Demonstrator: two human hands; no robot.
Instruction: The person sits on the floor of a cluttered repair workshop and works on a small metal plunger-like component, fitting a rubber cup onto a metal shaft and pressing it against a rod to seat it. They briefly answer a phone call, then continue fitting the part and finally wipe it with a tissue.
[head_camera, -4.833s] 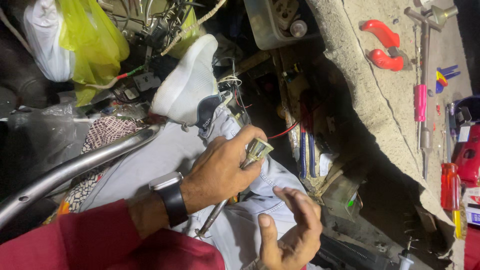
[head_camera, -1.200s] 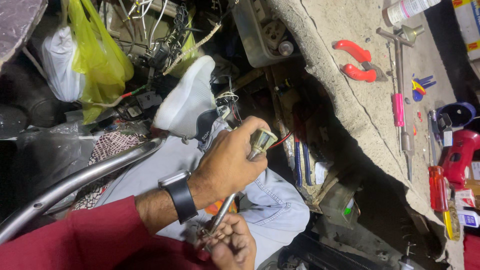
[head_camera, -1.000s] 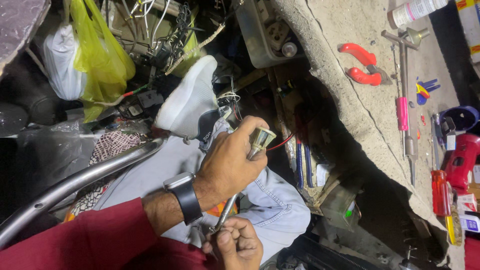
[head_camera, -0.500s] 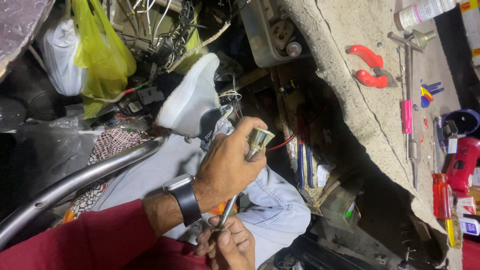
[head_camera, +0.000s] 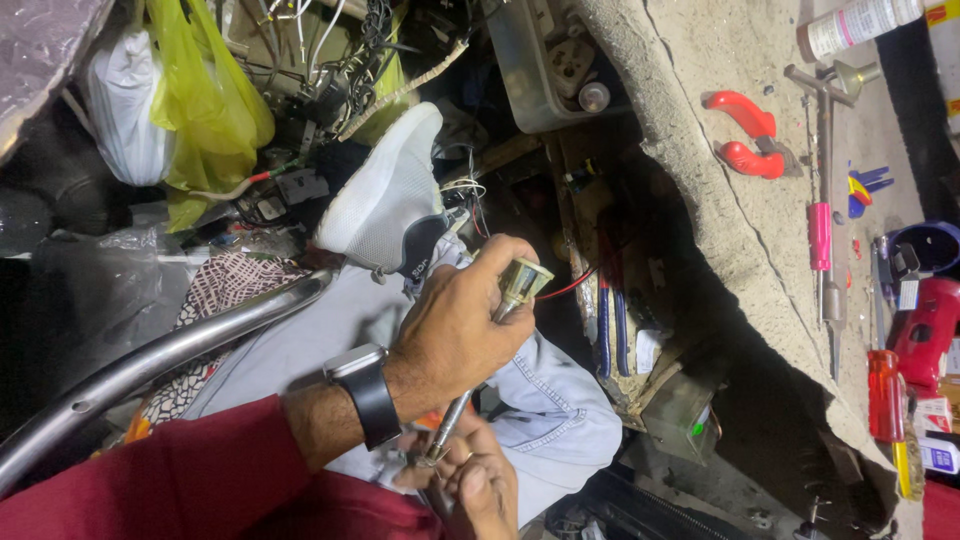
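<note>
Metal, slim and grey, the rod (head_camera: 447, 430) ran from the bottom centre of the frame up to a small boxy metal-and-glass part (head_camera: 523, 281) at mid-frame; the right hand (head_camera: 478, 482), lowest in the picture, had its fingers curled tight around the rod's lower end; the left hand (head_camera: 462, 325), above it, pinched the boxy part between thumb and bent fingers; a black wristwatch (head_camera: 362, 394) banded that wrist; farther up sat a white mesh shoe (head_camera: 385, 196); red-handled pliers (head_camera: 745, 132) lay on rough concrete at upper right.
</note>
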